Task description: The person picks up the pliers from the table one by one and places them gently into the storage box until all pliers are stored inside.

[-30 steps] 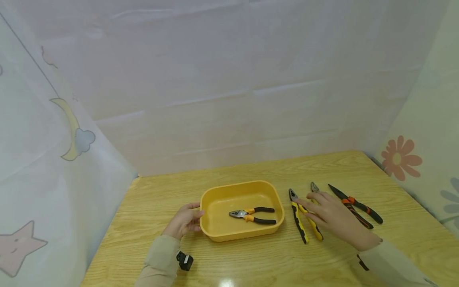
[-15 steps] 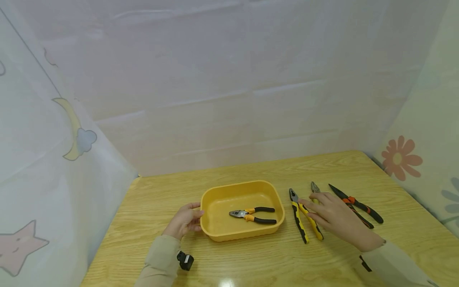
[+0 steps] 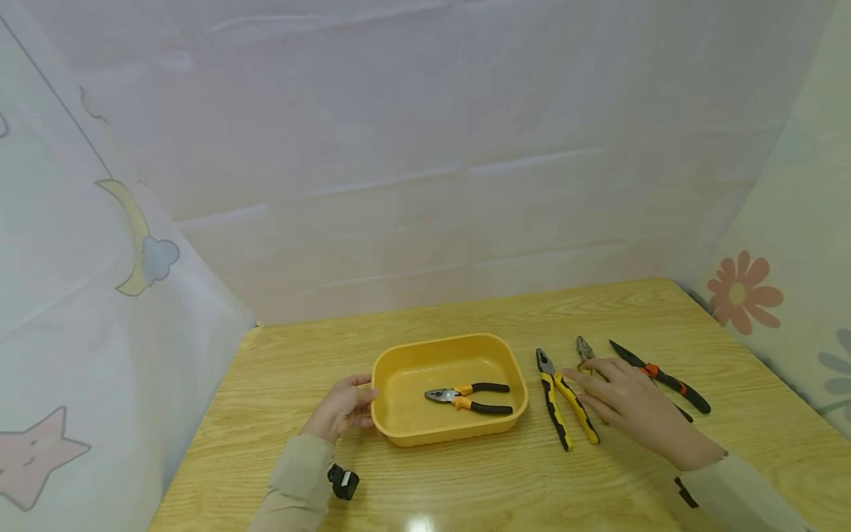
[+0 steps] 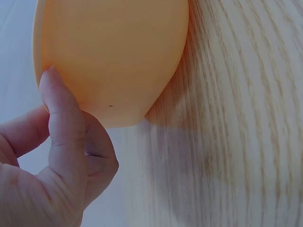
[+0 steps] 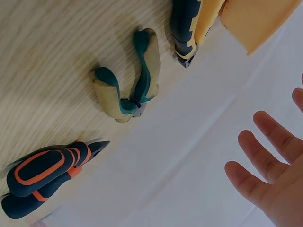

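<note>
R hand (image 3: pixel 628 399) hovers over small pliers (image 5: pixel 128 92), fingers (image 5: pixel 265 135) spread, holding nothing. Pliers lie right under fingertips, long axis running away from person, btw yellow pliers (image 3: pixel 565 399) and orange-black pliers (image 3: pixel 665 380). L hand (image 3: pixel 339 408) grips tray (image 3: pixel 382 414) edge, farther off.

Soft, even, bright light; a small glare spot sits on the wooden table (image 3: pixel 420 523) at 6 o'clock. Shadows are faint. Both wrist views are blurred close up, with wide-angle bending toward the edges.
</note>
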`<state>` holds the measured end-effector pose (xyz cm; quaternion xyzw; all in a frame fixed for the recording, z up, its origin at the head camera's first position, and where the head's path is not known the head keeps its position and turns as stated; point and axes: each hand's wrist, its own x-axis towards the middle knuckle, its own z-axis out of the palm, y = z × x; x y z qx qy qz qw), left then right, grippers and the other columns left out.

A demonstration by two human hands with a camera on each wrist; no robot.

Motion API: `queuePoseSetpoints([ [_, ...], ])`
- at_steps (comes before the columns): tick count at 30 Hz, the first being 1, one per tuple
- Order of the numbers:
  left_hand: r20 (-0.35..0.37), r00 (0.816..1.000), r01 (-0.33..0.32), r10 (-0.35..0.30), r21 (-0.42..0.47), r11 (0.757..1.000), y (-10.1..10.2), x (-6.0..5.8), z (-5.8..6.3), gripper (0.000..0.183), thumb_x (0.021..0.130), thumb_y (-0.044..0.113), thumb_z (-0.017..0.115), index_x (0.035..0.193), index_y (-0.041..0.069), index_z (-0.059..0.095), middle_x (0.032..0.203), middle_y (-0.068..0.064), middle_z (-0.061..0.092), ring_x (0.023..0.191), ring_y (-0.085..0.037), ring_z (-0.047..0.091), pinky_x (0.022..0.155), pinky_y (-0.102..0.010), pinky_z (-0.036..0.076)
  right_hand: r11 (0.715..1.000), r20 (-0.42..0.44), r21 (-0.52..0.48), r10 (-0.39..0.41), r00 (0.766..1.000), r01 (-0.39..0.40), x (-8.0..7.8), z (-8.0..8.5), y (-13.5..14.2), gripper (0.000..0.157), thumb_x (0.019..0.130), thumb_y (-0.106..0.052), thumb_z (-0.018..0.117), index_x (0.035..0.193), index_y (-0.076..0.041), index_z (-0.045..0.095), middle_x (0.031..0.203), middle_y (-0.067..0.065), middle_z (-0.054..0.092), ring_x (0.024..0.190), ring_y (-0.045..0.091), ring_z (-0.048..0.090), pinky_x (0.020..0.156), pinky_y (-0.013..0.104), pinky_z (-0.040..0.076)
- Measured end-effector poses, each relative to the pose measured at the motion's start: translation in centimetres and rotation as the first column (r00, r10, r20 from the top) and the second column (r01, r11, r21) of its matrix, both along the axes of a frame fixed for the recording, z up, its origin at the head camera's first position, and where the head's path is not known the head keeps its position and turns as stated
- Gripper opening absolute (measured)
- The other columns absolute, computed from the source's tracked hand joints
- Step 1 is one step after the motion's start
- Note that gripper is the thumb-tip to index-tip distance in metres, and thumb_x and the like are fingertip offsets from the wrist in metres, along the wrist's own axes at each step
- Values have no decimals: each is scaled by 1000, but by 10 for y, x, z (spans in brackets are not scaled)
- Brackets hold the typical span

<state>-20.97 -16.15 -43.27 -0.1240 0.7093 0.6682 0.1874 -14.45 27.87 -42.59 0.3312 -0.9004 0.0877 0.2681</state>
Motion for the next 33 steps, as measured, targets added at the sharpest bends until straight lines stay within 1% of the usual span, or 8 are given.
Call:
queuePoseSetpoints([
  [6, 1, 1000, 1, -1, 6, 1000, 0, -2, -1, 43, 97, -1, 53, 138, -7, 41, 88, -13, 63, 64, -15, 58, 46, -23, 50, 999, 40, -20, -41, 998, 42, 3, 0, 3, 40, 98, -41, 53, 130, -19, 63, 111, 11, 62, 96, 31, 59, 74, 51, 50],
  [9, 0, 1000, 3, -3, 7, 1000, 1, -3, -1, 42, 97, -1, 53, 137, -7, 41, 89, -14, 63, 64, -15, 58, 46, -23, 50, 998, 45, -18, -53, 998, 53, 4, 0, 5, 42, 98, -44, 51, 130, -20, 62, 110, 12, 61, 95, 32, 59, 74, 51, 50],
  [13, 1, 1000, 0, 0, 6, 1000, 1, -3, -2, 41, 97, -1, 53, 136, -6, 43, 88, -14, 63, 63, -15, 58, 45, -23, 49, 998, 40, -25, -49, 998, 50, 5, -2, 8, 44, 99, -46, 48, 133, -21, 60, 110, 13, 62, 95, 32, 59, 74, 51, 49],
  [17, 2, 1000, -4, 4, 7, 1000, 1, -2, -2, 41, 97, -1, 54, 135, -6, 43, 87, -14, 63, 62, -15, 57, 44, -23, 49, 998, 38, -36, -50, 998, 52, 6, -4, 10, 44, 96, -39, 58, 137, -23, 57, 110, 13, 61, 96, 32, 59, 74, 51, 49],
  [21, 5, 1000, -3, 3, 6, 1000, 1, -2, -2, 40, 97, -1, 54, 135, -5, 44, 87, -14, 63, 63, -15, 57, 44, -22, 49, 997, 44, -34, -62, 997, 63, 7, -5, 12, 51, 91, -33, 66, 140, -27, 54, 110, 13, 61, 97, 34, 58, 75, 53, 48],
  [26, 5, 1000, -4, 4, 0, 1000, 0, -2, -2, 41, 96, -1, 54, 135, -5, 44, 89, -15, 63, 64, -15, 58, 45, -23, 49, 998, 35, -9, -67, 997, 67, 7, -8, 15, 59, 87, -28, 71, 142, -29, 51, 110, 14, 61, 96, 34, 58, 74, 52, 49],
  [30, 2, 1000, -2, 2, -1, 1000, 0, -1, -1, 41, 96, -1, 54, 136, -6, 43, 91, -16, 63, 64, -16, 59, 45, -23, 50, 997, 40, -4, -77, 996, 77, 7, -10, 17, 55, 88, -30, 70, 140, -27, 53, 110, 15, 61, 95, 35, 59, 74, 53, 48],
  [33, 1, 1000, -3, 3, 1, 1000, 0, -1, -2, 41, 96, -1, 54, 136, -7, 42, 91, -16, 63, 64, -16, 59, 45, -23, 50, 996, 58, -6, -89, 994, 90, 7, -12, 18, 53, 85, -26, 73, 136, -23, 58, 111, 17, 61, 97, 37, 59, 75, 56, 48],
])
